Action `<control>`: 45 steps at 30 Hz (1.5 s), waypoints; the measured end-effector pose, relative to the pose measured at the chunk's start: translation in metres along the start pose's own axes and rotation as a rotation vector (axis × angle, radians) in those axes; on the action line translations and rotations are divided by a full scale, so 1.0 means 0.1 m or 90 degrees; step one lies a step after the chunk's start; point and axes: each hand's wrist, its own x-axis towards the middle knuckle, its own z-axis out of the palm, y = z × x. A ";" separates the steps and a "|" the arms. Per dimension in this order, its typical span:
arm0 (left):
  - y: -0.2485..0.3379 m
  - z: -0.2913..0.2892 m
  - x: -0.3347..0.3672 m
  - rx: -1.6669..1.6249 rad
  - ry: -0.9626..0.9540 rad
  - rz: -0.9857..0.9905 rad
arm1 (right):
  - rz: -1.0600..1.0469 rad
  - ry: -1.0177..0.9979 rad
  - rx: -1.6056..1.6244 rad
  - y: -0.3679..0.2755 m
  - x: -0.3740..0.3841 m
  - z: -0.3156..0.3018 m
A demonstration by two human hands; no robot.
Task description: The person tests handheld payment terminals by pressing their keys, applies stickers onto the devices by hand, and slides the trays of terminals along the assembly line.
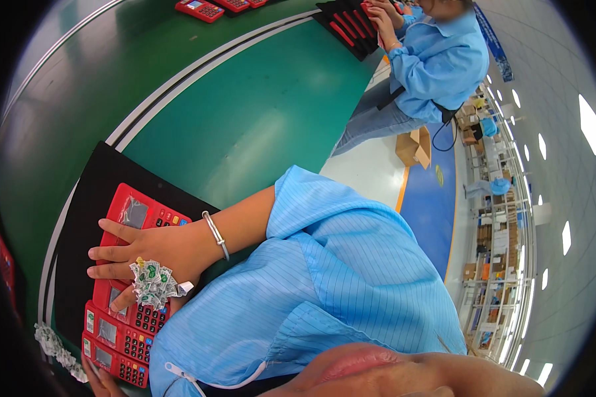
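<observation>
Several red card payment terminals (110,329) with grey screens and dark keypads lie in a row on a black mat (89,188). My right hand (169,248), with a silver bangle at the wrist, rests over the upper terminals with its fingers spread. A clump of small white-and-green labels (153,283) sits on this hand near the thumb side and hides part of it. At the lower left, my left hand (100,382) shows only partly; its fingers stretch along the outer edge of the lowest terminal.
Another clump of whitish labels (58,351) lies beside the mat. More red terminals (200,9) are at the far side of the green table (245,119). A co-worker (437,59) in a blue jacket handles something red by a black rack (347,26). A cardboard box (414,147) stands on the floor.
</observation>
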 end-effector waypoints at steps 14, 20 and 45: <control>-0.81 0.65 1.05 -0.367 -0.087 0.096 | 0.235 -0.137 -0.056 0.04 -0.13 -0.53; 0.34 0.43 0.43 -0.228 -0.059 0.101 | 0.082 -0.002 -0.040 0.07 0.09 -0.17; 1.87 0.12 0.73 0.432 -0.041 0.570 | 0.184 -0.147 -0.108 -0.15 0.03 -0.63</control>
